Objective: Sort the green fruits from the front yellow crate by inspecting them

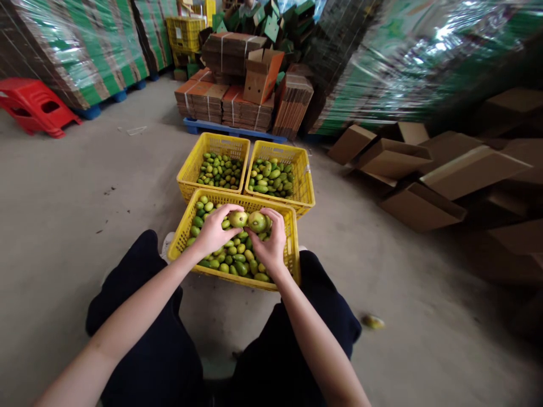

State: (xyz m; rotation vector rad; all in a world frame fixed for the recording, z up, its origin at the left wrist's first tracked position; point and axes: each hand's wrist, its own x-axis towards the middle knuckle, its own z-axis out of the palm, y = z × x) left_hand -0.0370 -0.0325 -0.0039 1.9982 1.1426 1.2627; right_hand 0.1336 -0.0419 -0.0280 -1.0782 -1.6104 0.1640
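Gripping a pale green fruit in the left hand and a second fruit in the right hand, fingers clamped round each, thumbs underneath, just beside one another over the near crate. Perhaps pinching another behind the right-hand one; cannot tell.

Leaving many loose fruits beneath, green to yellowish, in the near crate. Judging from that, probably partway along: much left to handle there, a fair quantity already lying in the back left crate and the back right crate, with larger-looking pieces in the latter. Holding both fruits clear of either back crate, so not yet placed.

Counting two fruits for certain in the hands, and three crates in the group, with contents too heaped and covered to number. Adding one blurred yellowish object, likely a fruit, on the floor to the right; one red stool at far left; one blue pallet beyond the crates, under cardboard bundles; several loose boxes rightward, too blurred to count.
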